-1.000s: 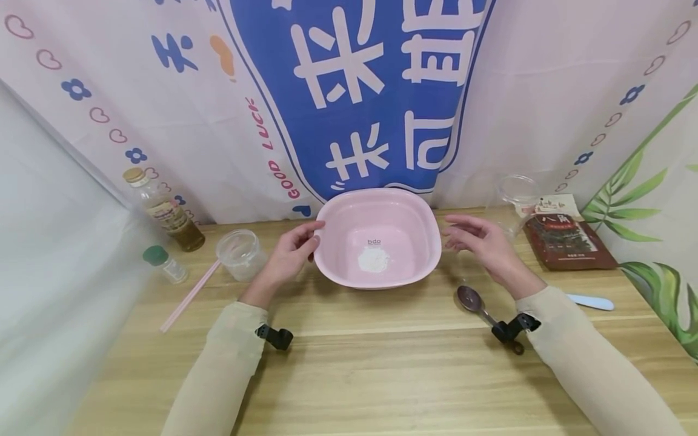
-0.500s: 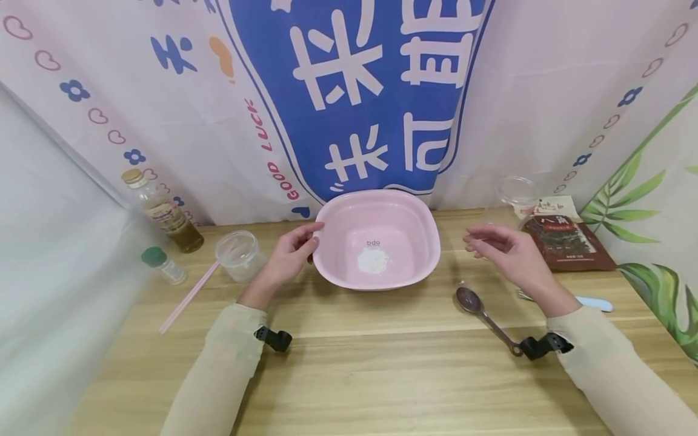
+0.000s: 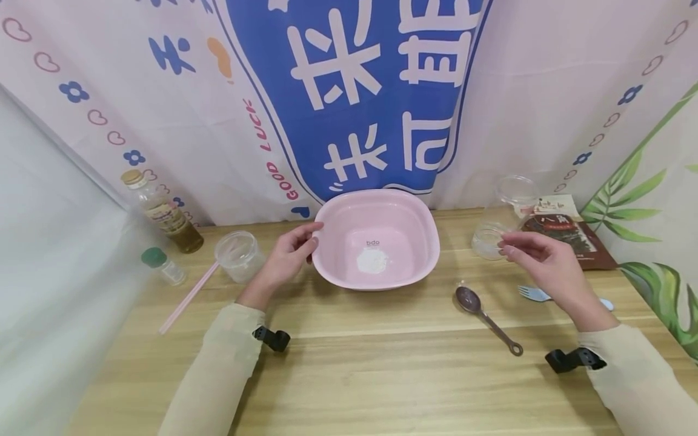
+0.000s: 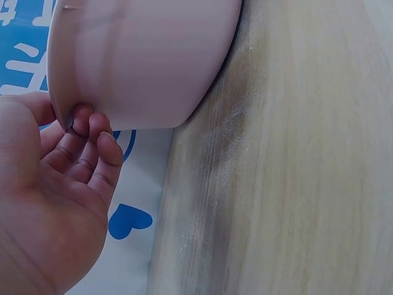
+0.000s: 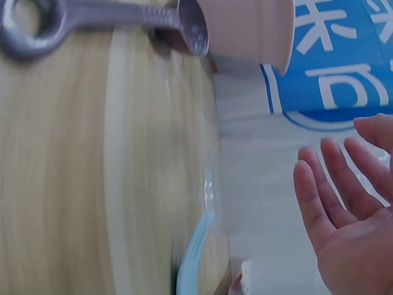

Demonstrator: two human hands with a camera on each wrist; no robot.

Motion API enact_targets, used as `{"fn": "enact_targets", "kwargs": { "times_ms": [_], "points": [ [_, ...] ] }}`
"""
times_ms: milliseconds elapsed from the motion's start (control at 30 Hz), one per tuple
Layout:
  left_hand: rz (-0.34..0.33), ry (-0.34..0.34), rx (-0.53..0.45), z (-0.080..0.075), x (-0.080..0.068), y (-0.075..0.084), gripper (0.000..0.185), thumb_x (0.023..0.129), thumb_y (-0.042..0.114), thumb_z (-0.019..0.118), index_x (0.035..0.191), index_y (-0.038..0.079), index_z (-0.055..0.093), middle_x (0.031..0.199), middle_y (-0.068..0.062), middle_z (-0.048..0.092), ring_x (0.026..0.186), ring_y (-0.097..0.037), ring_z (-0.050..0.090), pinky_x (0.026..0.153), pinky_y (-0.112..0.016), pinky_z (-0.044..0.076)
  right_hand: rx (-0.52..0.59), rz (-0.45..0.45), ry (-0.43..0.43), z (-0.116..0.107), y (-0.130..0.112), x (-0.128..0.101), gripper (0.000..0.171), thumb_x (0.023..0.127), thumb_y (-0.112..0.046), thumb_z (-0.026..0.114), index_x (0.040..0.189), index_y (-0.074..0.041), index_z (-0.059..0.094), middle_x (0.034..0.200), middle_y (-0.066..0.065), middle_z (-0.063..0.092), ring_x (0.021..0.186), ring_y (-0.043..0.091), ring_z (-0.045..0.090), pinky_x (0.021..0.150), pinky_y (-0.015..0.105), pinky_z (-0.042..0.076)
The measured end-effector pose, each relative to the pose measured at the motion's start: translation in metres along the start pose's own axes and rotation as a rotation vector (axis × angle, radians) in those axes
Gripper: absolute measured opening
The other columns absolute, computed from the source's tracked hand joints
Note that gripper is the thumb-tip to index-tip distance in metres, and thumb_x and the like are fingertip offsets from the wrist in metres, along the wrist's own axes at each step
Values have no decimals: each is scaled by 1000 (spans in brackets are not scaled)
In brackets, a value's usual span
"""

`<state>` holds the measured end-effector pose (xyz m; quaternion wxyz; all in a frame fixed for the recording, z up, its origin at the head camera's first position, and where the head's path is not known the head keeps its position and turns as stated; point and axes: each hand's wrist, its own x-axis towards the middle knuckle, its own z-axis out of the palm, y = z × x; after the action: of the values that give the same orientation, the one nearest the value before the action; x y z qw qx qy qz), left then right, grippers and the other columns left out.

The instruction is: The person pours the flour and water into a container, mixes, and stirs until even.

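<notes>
"So, which hand is nearer the small clear cup (image 3: 487, 245)?"

"The right hand (image 3: 551, 272): fingers parted, relaxed, no hold visible. The cup sits on the counter (image 3: 349, 381) just left of its fingertips; I can't tell if they touch."

"And the left hand (image 3: 280, 263)?"

"It pinches the left rim of the pink basin (image 3: 376, 212), whose longer side runs left to right."

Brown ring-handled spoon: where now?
Head view, right half: the spoon lies on the wooden table, right of the pink plastic basin, with the light-blue fork farther right.
</notes>
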<state>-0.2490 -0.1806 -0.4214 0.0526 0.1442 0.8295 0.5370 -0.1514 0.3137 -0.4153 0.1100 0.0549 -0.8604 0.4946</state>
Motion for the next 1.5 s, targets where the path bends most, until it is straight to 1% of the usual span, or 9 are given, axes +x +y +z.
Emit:
{"fn": "enact_targets", "kwargs": {
  "times_ms": [500,667,867,1000,1100,1200,1267,1367,1500],
  "points": [
    [23,0,-4,-1,-1,1,43,111,12,55,153,0,57,100,-12,59,82,-27,61,73,-35,59,-96,186,41,-21,25,14,48,106,-35,71,139,-3,59,104,-36,61,92,-19,61,76,8,52],
    [18,-1,0,0,0,0,43,111,12,55,153,2,57,100,-12,58,83,-27,61,73,-37,60,-82,192,56,-18,30,24,64,104,-35,73,152,-2,46,125,-10,60,101,-11,56,80,3,47],
    [21,-4,-1,1,2,-1,44,111,12,55,153,1,57,99,-12,58,84,-33,60,72,-35,59,-45,206,-7,-14,32,36,83,104,-36,73,166,-6,27,159,26,43,137,34,53,87,1,43],
    [22,-7,-9,1,2,-1,44,111,11,55,153,0,57,98,-12,58,84,-37,60,70,-34,58,-18,234,-53,-12,33,43,89,104,-37,73,167,-4,20,168,33,32,151,53,39,119,34,48],
    [29,-6,-5,2,2,-2,44,111,11,55,153,0,57,97,-12,57,83,-39,60,69,-34,57,-35,239,-83,-11,33,47,95,104,-40,73,167,-1,14,170,36,27,153,57,35,123,66,37],
    [34,-5,1,2,3,-2,44,111,11,55,153,-1,57,97,-12,58,80,-30,60,68,-32,57,-60,218,-93,-9,33,49,96,104,-41,73,166,2,15,167,37,31,151,57,38,121,66,39],
    [32,-3,0,2,3,-3,44,111,11,55,152,-1,57,97,-11,58,77,-23,60,68,-31,57,-75,203,-91,-8,32,51,91,103,-42,74,163,2,20,165,33,37,149,53,43,119,54,46],
    [26,1,-16,2,3,-2,43,110,10,55,152,-2,58,96,-11,58,77,-21,59,67,-30,56,-63,180,-83,-5,31,53,84,102,-42,75,157,2,28,163,28,43,147,48,46,118,51,46],
    [25,8,-11,0,2,-1,43,110,9,54,152,-2,58,95,-10,56,78,-30,59,66,-30,55,-50,166,-70,-1,30,57,86,102,-41,75,159,3,28,162,30,43,147,49,44,122,67,36]
  ]
}}
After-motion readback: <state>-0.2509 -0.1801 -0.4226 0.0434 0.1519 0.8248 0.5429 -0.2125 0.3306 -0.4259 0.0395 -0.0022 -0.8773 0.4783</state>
